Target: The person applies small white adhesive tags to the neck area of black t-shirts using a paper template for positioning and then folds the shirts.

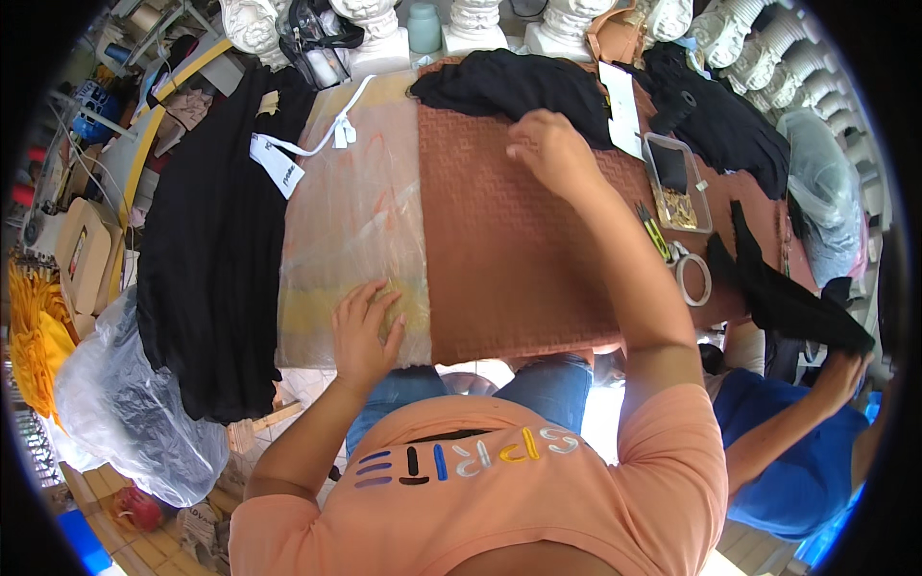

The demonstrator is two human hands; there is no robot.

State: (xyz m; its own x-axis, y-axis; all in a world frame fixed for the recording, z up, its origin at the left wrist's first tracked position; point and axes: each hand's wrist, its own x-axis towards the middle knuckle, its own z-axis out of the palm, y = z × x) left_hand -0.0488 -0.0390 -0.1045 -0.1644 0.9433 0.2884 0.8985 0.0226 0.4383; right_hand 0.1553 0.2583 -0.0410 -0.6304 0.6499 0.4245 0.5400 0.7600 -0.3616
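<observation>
My left hand (365, 331) lies on the near part of a board wrapped in clear plastic (355, 211), fingers spread and nothing in them. My right hand (557, 158) is over the far part of the brown patterned cloth (519, 250), close to the near edge of a bunched black garment (523, 91). Its fingers are loosely bent and slightly apart, and no held thing shows. A white strap with a paper tag (277, 165) runs across the plastic's far left. Left of the board drapes a long black cloth (211, 240).
To the right are a clear plastic box (706, 216) of small gold pieces, thread snips (653, 230), a tape roll (693, 278) and a black thread spool (672, 113). A co-worker's hand (840, 376) holds a black fabric piece (788, 298). White balusters (471, 29) line the back.
</observation>
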